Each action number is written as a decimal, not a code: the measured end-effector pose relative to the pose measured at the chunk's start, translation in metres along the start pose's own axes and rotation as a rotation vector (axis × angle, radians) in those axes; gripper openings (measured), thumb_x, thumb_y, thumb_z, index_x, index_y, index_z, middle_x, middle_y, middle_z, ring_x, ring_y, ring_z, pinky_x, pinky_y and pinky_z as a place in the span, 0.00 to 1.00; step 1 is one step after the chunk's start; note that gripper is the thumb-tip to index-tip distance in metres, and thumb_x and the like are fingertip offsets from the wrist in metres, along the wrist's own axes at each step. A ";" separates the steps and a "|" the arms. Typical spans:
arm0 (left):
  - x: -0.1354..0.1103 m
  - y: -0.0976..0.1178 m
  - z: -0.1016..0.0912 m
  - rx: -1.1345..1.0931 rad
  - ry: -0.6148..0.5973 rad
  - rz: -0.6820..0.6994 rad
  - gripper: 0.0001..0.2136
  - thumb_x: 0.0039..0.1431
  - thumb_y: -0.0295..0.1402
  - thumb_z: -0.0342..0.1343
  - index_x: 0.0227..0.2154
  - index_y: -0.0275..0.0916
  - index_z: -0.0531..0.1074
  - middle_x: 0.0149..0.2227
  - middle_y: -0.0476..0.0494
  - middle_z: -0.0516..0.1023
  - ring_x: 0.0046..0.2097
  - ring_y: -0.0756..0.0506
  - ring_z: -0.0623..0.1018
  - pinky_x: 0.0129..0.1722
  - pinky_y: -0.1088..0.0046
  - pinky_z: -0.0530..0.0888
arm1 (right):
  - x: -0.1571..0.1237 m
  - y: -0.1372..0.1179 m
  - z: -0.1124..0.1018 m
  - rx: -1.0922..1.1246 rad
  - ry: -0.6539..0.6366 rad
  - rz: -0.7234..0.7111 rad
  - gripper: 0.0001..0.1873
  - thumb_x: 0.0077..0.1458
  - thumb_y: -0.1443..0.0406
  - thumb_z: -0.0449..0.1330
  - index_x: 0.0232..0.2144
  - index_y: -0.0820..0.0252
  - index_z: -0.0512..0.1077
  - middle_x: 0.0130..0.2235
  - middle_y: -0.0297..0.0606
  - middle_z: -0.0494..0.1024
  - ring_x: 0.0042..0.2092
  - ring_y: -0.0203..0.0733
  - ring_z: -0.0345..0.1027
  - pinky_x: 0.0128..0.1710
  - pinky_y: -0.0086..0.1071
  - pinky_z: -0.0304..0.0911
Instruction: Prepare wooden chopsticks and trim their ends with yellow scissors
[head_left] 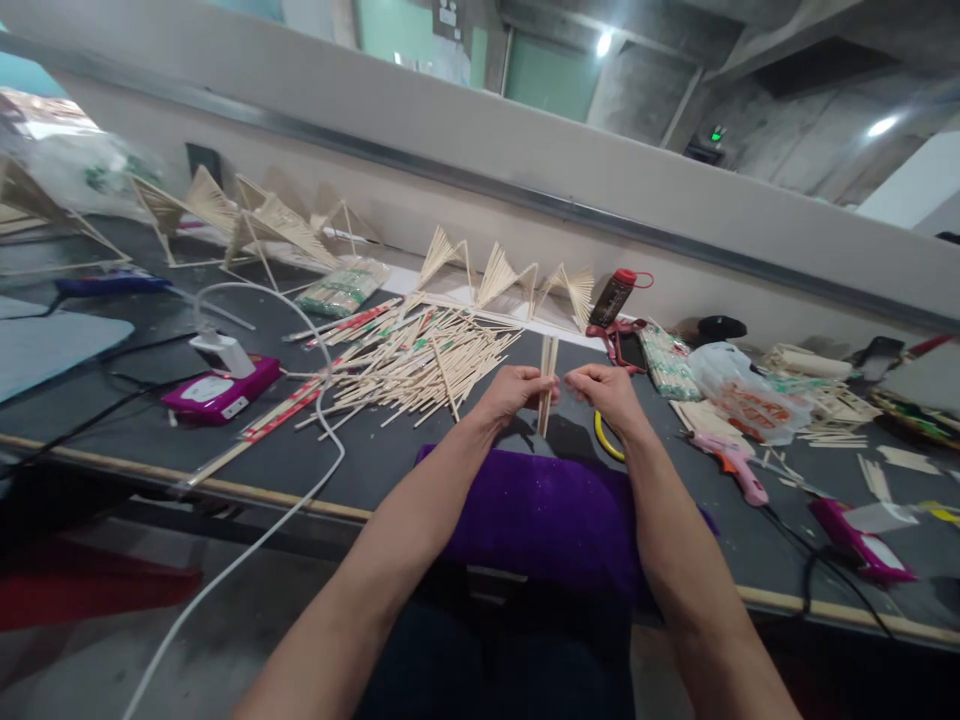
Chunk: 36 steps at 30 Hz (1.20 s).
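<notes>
My left hand (520, 393) is closed around a few thin wooden sticks (550, 356), held upright above the dark table. Just to their right is my right hand (604, 392), its fingers curled together in a pinch; whatever they hold, if anything, is too small to make out. Below both hands a purple cloth (547, 510) lies over the table's front edge. A yellow ring-shaped thing (607, 438) shows beside my right wrist. Left of my hands spreads a loose pile of wooden sticks (435, 360).
Fan-shaped stick models (499, 275) stand along the wall. A dark bottle with a red cap (613, 296) stands behind my right hand. To the right lie a pink glue gun (731, 463) and a plastic bag (750, 390). A white cable (330, 440) loops past a magenta power strip (217, 392).
</notes>
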<state>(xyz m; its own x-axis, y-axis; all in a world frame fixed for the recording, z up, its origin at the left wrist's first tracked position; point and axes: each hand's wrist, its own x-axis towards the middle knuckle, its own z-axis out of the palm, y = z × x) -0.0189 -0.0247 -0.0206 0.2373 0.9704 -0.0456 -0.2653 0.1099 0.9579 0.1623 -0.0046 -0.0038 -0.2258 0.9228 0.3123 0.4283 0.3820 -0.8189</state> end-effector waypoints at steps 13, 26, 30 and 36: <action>0.021 -0.008 -0.017 -0.139 0.255 -0.019 0.08 0.50 0.31 0.58 0.33 0.32 0.74 0.27 0.43 0.78 0.29 0.51 0.77 0.29 0.78 0.71 | 0.152 0.079 0.028 -1.000 -0.285 0.032 0.21 0.55 0.72 0.48 0.50 0.62 0.71 0.50 0.50 0.71 0.48 0.45 0.67 0.45 0.32 0.59; 0.016 -0.003 -0.006 -0.049 0.214 -0.037 0.13 0.46 0.36 0.62 0.34 0.33 0.76 0.29 0.42 0.78 0.30 0.48 0.78 0.32 0.72 0.74 | 0.186 0.082 0.035 -1.097 -0.339 0.219 0.19 0.58 0.68 0.48 0.49 0.67 0.70 0.50 0.53 0.72 0.51 0.51 0.66 0.46 0.36 0.61; 0.017 -0.002 -0.007 -0.020 0.209 -0.034 0.16 0.44 0.39 0.63 0.34 0.33 0.76 0.30 0.41 0.78 0.31 0.46 0.78 0.33 0.71 0.75 | 0.191 0.081 0.034 -1.076 -0.354 0.280 0.19 0.54 0.68 0.51 0.47 0.70 0.72 0.48 0.56 0.74 0.49 0.51 0.69 0.43 0.34 0.63; 0.017 0.000 -0.004 0.008 0.233 -0.007 0.17 0.43 0.38 0.64 0.34 0.32 0.76 0.29 0.41 0.78 0.30 0.47 0.77 0.30 0.73 0.74 | 0.155 0.062 0.025 -1.073 -0.386 0.238 0.17 0.50 0.69 0.54 0.42 0.70 0.74 0.45 0.56 0.76 0.46 0.50 0.71 0.42 0.34 0.63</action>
<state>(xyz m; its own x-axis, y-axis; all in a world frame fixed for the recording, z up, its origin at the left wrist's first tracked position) -0.0191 -0.0077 -0.0220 0.0169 0.9931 -0.1160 -0.2563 0.1164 0.9596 0.1323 0.1612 -0.0184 -0.2121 0.9707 -0.1131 0.9746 0.2186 0.0483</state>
